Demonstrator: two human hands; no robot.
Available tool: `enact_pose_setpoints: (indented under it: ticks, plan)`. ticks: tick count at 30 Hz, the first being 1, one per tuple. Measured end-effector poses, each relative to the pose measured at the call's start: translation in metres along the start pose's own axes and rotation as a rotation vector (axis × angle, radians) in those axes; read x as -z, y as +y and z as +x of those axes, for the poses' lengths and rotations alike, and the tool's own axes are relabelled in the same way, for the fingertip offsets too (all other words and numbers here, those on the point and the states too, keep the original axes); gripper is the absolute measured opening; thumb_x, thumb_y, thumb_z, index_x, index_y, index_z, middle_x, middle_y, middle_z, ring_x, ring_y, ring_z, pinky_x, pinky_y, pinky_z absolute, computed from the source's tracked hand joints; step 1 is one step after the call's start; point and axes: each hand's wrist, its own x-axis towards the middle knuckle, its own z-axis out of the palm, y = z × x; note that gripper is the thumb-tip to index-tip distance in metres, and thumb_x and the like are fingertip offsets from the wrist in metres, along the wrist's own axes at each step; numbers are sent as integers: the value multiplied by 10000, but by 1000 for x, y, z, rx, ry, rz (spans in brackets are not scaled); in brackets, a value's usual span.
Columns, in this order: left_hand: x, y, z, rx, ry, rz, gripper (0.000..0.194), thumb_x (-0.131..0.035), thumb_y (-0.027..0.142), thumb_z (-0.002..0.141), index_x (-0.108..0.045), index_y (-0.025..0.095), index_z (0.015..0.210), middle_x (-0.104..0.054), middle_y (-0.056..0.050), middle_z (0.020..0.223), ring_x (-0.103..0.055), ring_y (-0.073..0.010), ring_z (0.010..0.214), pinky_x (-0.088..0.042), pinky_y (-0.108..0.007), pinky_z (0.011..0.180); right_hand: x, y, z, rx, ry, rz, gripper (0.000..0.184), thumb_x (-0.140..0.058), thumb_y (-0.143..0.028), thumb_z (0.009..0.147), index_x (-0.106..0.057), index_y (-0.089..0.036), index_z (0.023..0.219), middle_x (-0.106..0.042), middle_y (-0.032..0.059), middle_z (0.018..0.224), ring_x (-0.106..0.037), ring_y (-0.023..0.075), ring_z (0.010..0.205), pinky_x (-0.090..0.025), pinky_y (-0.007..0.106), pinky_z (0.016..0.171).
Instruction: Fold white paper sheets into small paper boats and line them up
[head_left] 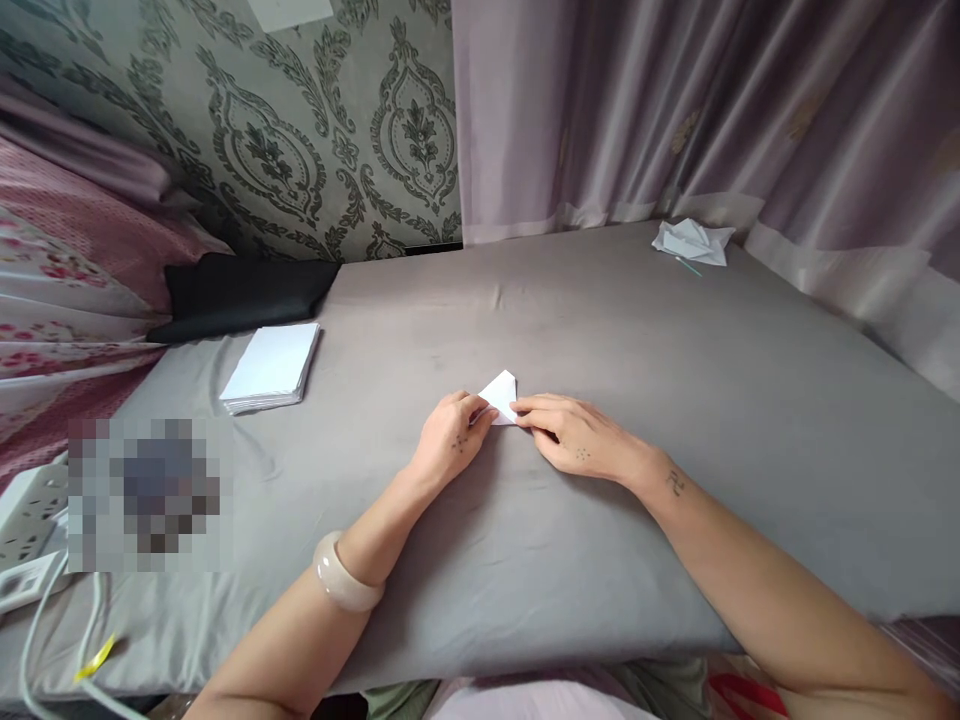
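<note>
A small folded sheet of white paper [504, 393] lies on the grey cloth in front of me, its pointed end facing away. My left hand [454, 436] pinches its left lower edge between thumb and fingers. On the right side, the fingertips of my right hand [571, 432] press on the paper's edge, with the fingers held together and bent. Part of the sheet is hidden under the fingers of both hands.
A stack of white paper [274, 362] sits at the left, before a black folded cloth [247, 290]. Folded white papers [694, 241] and a thin green stick [688, 266] lie far right. A white power strip [31, 510] with cables is at the left edge, beside a blurred patch.
</note>
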Motion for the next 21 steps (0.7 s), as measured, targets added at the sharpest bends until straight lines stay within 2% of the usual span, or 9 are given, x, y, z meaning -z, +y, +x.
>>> enact_pose_setpoints:
  ticks: [7, 12, 15, 19, 21]
  plan:
    - [-5, 0, 7, 139, -11, -104, 172, -554, 332, 863, -644, 198, 802, -649, -17, 770, -559, -157, 681, -375, -253, 582, 2, 0, -1, -36, -23, -4, 382, -414, -86, 856, -709, -211, 1064, -628, 35, 1281, -606, 205, 1126, -488, 343, 953]
    - [-9, -4, 10, 30, 45, 27, 124, -566, 284, 860, -649, 198, 825, -668, -37, 815, -582, -188, 766, -415, -284, 672, 3, -1, 0, -24, -17, 14, 384, -414, -73, 841, -710, -227, 1031, -640, 26, 1256, -606, 200, 1115, -479, 328, 939]
    - [-10, -6, 11, -5, 51, 51, 131, -569, 289, 862, -657, 200, 825, -677, -42, 824, -590, -194, 768, -424, -295, 687, 4, -2, 0, -25, -2, 32, 376, -412, -60, 834, -698, -234, 1005, -683, 32, 1150, -631, 195, 1042, -485, 306, 868]
    - [-9, -6, 12, 16, 36, 2, 146, -567, 293, 857, -665, 198, 809, -687, -41, 828, -597, -186, 743, -433, -292, 671, 6, -3, 1, -83, 6, 27, 414, -408, -46, 814, -639, -245, 1094, -707, 11, 893, -648, 168, 790, -469, 272, 694]
    - [-9, -6, 12, 23, 28, -18, 150, -568, 296, 852, -670, 196, 806, -689, -42, 825, -599, -182, 730, -438, -289, 664, 7, -2, 0, -69, -7, 37, 476, -403, -27, 793, -624, -262, 1143, -707, -2, 898, -643, 164, 777, -471, 272, 686]
